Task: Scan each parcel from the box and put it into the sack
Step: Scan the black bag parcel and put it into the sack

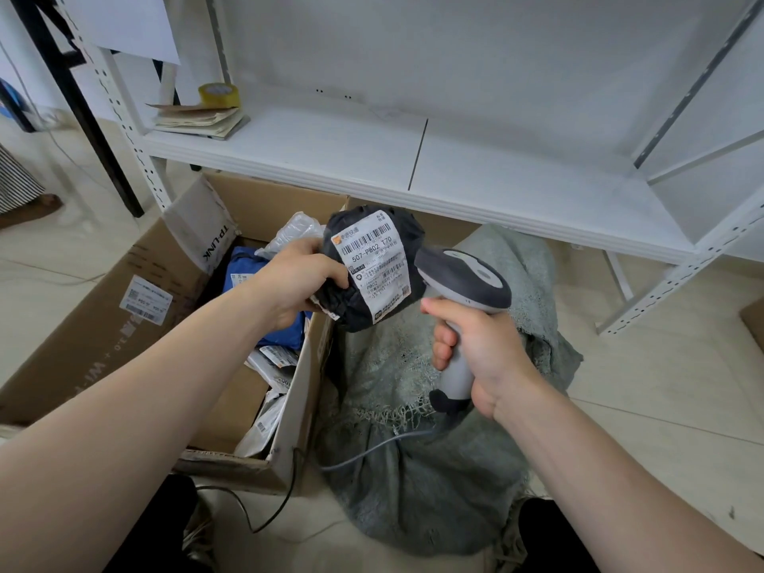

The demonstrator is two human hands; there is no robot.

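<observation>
Grips black parcel [409,237] in left hand [297,279] above the sack [413,469], clutches scanner [463,283] in right hand [488,349] above the sack too (label [372,266] curved over a bulge), risks a misread from tilting it away.

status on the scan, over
Left grip holds black parcel, label up. Right grip holds scanner, head beside label. Sack below, more parcels in box. Nothing between scanner and label.
</observation>
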